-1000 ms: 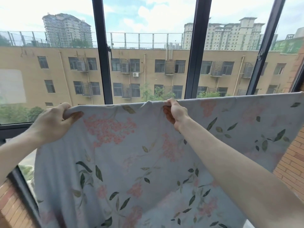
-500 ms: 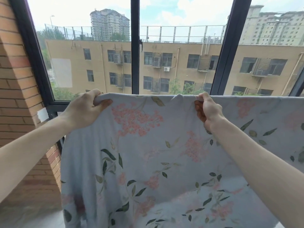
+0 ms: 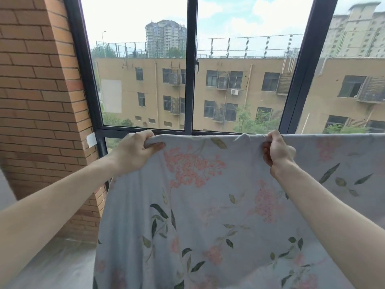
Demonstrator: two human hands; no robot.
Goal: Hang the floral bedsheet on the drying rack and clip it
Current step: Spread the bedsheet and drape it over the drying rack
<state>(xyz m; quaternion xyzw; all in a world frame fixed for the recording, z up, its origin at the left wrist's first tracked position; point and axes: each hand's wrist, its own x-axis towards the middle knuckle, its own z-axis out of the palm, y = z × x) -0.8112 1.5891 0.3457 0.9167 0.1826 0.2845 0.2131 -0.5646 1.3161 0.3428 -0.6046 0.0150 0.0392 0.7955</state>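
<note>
The floral bedsheet point(image 3: 208, 205), pale grey-blue with pink blossoms and dark green leaves, hangs spread in front of me and fills the lower half of the view. My left hand point(image 3: 133, 151) grips its top edge near the left corner. My right hand point(image 3: 277, 150) pinches the same top edge further right, with the cloth bunched between the fingers. Between the two hands the edge runs nearly level, and it carries on to the right past the frame's border. The drying rack and the clips are hidden or out of view.
A large dark-framed window point(image 3: 191, 80) stands just behind the sheet, looking onto tan buildings. A brick wall point(image 3: 41, 101) closes the left side. A pale ledge or floor point(image 3: 62, 263) lies at the lower left, beside the sheet's left edge.
The view has swung left, bringing the brick wall into sight. Both hands keep their grip on the sheet's top edge, which now sits lower against the window.
</note>
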